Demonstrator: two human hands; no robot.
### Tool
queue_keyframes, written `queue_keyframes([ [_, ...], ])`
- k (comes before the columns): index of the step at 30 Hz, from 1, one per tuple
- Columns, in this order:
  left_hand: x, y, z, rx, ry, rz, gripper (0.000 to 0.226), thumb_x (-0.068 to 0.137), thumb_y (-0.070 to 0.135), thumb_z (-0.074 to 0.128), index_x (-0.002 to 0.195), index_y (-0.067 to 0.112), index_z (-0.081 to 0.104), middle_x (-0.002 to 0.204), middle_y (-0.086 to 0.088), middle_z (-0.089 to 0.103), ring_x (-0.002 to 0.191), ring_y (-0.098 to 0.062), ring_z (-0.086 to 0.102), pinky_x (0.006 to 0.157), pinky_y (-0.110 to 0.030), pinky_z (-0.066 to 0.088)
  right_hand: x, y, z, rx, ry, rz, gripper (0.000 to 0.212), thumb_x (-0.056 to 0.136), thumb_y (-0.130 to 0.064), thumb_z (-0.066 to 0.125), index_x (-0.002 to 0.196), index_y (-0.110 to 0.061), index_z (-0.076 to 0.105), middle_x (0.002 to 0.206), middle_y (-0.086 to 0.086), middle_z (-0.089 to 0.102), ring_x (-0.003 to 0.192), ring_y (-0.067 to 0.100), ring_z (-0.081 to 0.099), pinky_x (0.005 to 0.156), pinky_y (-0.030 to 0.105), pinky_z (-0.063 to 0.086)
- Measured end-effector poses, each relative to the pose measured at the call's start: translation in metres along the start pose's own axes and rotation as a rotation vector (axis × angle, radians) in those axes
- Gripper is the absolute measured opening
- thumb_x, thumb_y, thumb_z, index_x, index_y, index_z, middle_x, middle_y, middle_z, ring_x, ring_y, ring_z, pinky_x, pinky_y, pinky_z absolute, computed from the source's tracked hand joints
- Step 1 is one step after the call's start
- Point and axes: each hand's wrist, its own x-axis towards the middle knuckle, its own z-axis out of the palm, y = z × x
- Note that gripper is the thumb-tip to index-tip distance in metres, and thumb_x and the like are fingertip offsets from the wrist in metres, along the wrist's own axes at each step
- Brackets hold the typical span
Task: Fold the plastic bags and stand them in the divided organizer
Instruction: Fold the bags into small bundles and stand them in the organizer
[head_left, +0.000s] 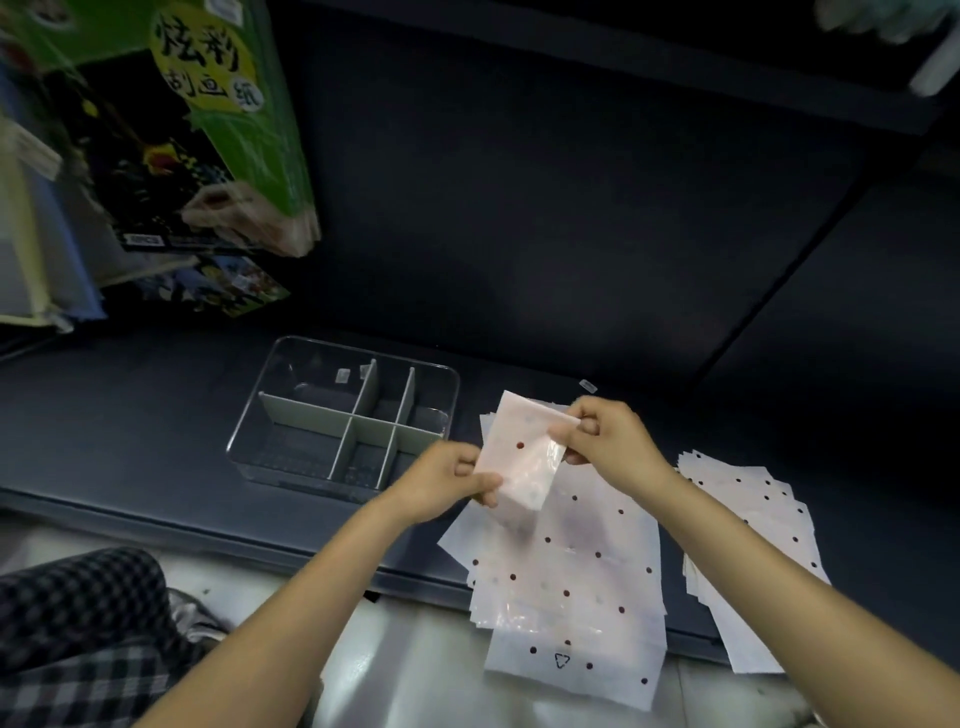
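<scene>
A folded white plastic bag (522, 457) with dark dots is held in the air just right of the clear divided organizer (291, 395). My left hand (447, 480) pinches its lower left corner. My right hand (608, 436) pinches its upper right edge. Under the hands lies a stack of flat dotted bags (571, 582) that hangs over the shelf's front edge. A second stack of bags (748, 540) lies to the right. The organizer has grey dividers and its compartments hold no bags.
Everything sits on a dark shelf (130, 447) with a dark back panel. Green and black packaged goods (192, 135) hang at the upper left. My knee in checked fabric (78, 623) is at the lower left, over a pale floor.
</scene>
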Motion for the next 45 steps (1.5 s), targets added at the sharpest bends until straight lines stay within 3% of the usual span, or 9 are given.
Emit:
queue_keyframes([
  [3, 0.002, -0.015, -0.011, 0.091, 0.149, 0.023, 0.008, 0.091, 0.019, 0.061, 0.087, 0.018, 0.068, 0.077, 0.01, 0.072, 0.065, 0.003, 0.063, 0.057, -0.013, 0.046, 0.014, 0.002, 0.007, 0.042, 0.022, 0.068, 0.011, 0.089, -0.013, 0.062, 0.079, -0.01, 0.059, 0.072, -0.001, 0.069, 0.066, 0.009, 0.067, 0.062, 0.019, 0.055],
  [7, -0.007, -0.059, -0.055, 0.717, 0.765, -0.05, 0.031, 0.094, 0.031, 0.054, 0.117, 0.013, 0.061, 0.115, -0.005, 0.062, 0.107, -0.026, 0.054, 0.089, -0.037, 0.042, 0.04, -0.005, 0.025, 0.105, 0.143, 0.1, 0.009, 0.089, -0.014, 0.061, 0.081, -0.01, 0.06, 0.075, 0.004, 0.068, 0.069, 0.013, 0.065, 0.064, 0.023, 0.053],
  [11, -0.019, -0.101, -0.065, 0.895, 0.676, -0.35, 0.053, 0.098, 0.046, 0.036, 0.134, 0.009, 0.043, 0.122, -0.012, 0.058, 0.111, -0.03, 0.053, 0.099, -0.036, 0.034, 0.075, -0.024, 0.065, 0.138, 0.153, 0.056, 0.013, 0.089, -0.01, 0.06, 0.077, -0.013, 0.057, 0.069, 0.003, 0.065, 0.061, 0.012, 0.061, 0.065, 0.027, 0.055],
  [22, -0.02, -0.118, -0.053, 0.706, 0.675, -0.163, 0.047, 0.094, 0.058, 0.033, 0.125, 0.027, 0.052, 0.113, 0.006, 0.067, 0.099, -0.014, 0.059, 0.089, -0.024, 0.023, 0.134, -0.076, 0.216, -0.059, 0.057, -0.031, 0.018, 0.083, -0.009, 0.057, 0.072, -0.016, 0.046, 0.088, 0.012, 0.069, 0.076, 0.025, 0.069, 0.071, 0.044, 0.058],
  [26, -0.021, -0.126, -0.052, 0.686, 0.696, -0.076, 0.048, 0.094, 0.057, 0.034, 0.128, 0.027, 0.051, 0.112, 0.01, 0.064, 0.1, -0.008, 0.056, 0.092, -0.02, 0.018, 0.141, -0.081, 0.248, -0.275, 0.063, -0.105, 0.008, 0.085, -0.014, 0.057, 0.086, -0.009, 0.051, 0.093, 0.014, 0.066, 0.087, 0.032, 0.062, 0.066, 0.033, 0.047],
  [30, -0.019, -0.124, -0.05, 0.63, 0.734, -0.033, 0.03, 0.088, 0.042, 0.045, 0.102, 0.021, 0.061, 0.086, 0.006, 0.064, 0.081, -0.013, 0.058, 0.092, -0.027, 0.032, 0.14, -0.082, 0.275, -0.371, -0.002, -0.146, 0.015, 0.087, -0.018, 0.055, 0.095, -0.006, 0.053, 0.097, 0.017, 0.065, 0.09, 0.037, 0.061, 0.068, 0.036, 0.046],
  [35, -0.021, -0.124, -0.049, 0.6, 0.737, -0.043, 0.01, 0.074, 0.024, 0.052, 0.078, 0.018, 0.058, 0.071, 0.002, 0.06, 0.071, -0.017, 0.057, 0.085, -0.03, 0.036, 0.136, -0.083, 0.294, -0.444, -0.113, -0.124, 0.039, 0.086, -0.049, 0.058, 0.1, -0.014, 0.052, 0.102, 0.008, 0.067, 0.097, 0.033, 0.061, 0.081, 0.04, 0.05],
  [41, -0.02, -0.127, -0.05, 0.651, 0.725, -0.041, 0.013, 0.077, 0.024, 0.05, 0.083, 0.018, 0.06, 0.078, 0.002, 0.062, 0.079, -0.017, 0.058, 0.091, -0.029, 0.034, 0.138, -0.076, 0.304, -0.552, -0.351, -0.141, 0.058, 0.094, -0.059, 0.029, 0.129, -0.014, 0.04, 0.125, 0.007, 0.061, 0.118, 0.032, 0.052, 0.096, 0.042, 0.036],
  [45, -0.019, -0.128, -0.051, 0.663, 0.749, -0.035, 0.02, 0.088, 0.037, 0.049, 0.095, 0.021, 0.058, 0.086, 0.006, 0.064, 0.084, -0.013, 0.058, 0.093, -0.026, 0.03, 0.134, -0.069, 0.284, -0.579, -0.385, -0.176, 0.059, 0.095, -0.057, 0.03, 0.133, -0.015, 0.044, 0.129, 0.009, 0.058, 0.12, 0.032, 0.051, 0.098, 0.042, 0.04],
])
